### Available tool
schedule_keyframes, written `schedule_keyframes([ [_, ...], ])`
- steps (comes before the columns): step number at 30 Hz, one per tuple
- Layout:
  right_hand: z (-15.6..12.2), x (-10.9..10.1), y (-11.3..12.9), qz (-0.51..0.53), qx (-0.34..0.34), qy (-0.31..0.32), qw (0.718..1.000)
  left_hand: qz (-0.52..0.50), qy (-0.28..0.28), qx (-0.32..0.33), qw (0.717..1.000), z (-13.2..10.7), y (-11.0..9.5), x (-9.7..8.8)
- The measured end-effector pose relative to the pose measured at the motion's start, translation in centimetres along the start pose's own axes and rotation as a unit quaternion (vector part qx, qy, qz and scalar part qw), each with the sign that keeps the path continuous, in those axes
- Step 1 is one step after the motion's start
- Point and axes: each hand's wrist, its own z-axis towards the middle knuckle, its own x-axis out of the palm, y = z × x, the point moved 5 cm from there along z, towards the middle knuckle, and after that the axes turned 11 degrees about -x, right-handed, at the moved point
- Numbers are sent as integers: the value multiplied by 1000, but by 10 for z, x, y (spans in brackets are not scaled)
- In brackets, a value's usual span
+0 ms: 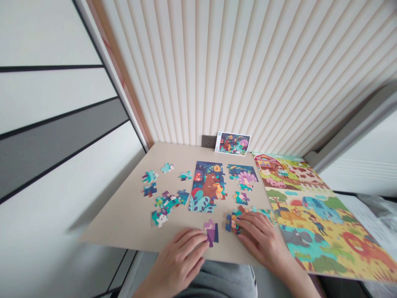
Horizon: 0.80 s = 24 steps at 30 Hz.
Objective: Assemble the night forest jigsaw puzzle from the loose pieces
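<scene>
Near the front table edge, my left hand (182, 258) lies palm down with its fingers extended. Its fingertips touch the left side of a purple puzzle piece (211, 231) with a dark blue edge. My right hand (262, 236) is bent over several puzzle pieces at the front right. Thumb and index finger close around a blue and orange puzzle piece (233, 223), partly hidden by the fingers. Behind the hands lies a joined puzzle section (207, 186) with a brown bear. A smaller joined section with a pink peacock (246, 176) lies to its right.
Loose puzzle pieces (170, 203) are scattered on the left of the beige table (124, 225). A picture card (233, 144) leans against the ribbed wall by a socket (209, 141). Farm and safari puzzles (322, 223) spread along the right.
</scene>
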Motion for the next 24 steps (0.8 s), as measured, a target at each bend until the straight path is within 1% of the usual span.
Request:
schedule_keyframes([
  [2, -14, -5, 6, 5, 2, 12, 1000, 9, -4, 4, 1000, -1, 1, 1],
  [5, -25, -4, 23, 23, -5, 29, 999, 26, -14, -1, 1000, -2, 3, 3],
  [8, -22, 3, 37, 34, -10, 34, 999, 40, -45, -21, 998, -4, 4, 7],
  [10, -15, 6, 41, 30, -16, 44, 998, 42, -73, -33, 996, -4, 5, 8],
  [13, -5, 6, 35, -7, -9, 50, 999, 40, -100, -42, 993, -5, 5, 10],
  [15, 0, 4, 25, -58, 24, 30, 998, 38, -108, -39, 993, -5, 5, 11],
  [19, 5, 4, 9, -152, 92, -19, 984, 37, -121, -43, 991, -5, 5, 12],
  [21, 7, 7, 6, -162, 109, -28, 980, 35, -128, -48, 990, -5, 5, 12],
  [24, 9, 10, 4, -154, 122, -23, 980, 32, -135, -53, 989, -5, 4, 12],
])
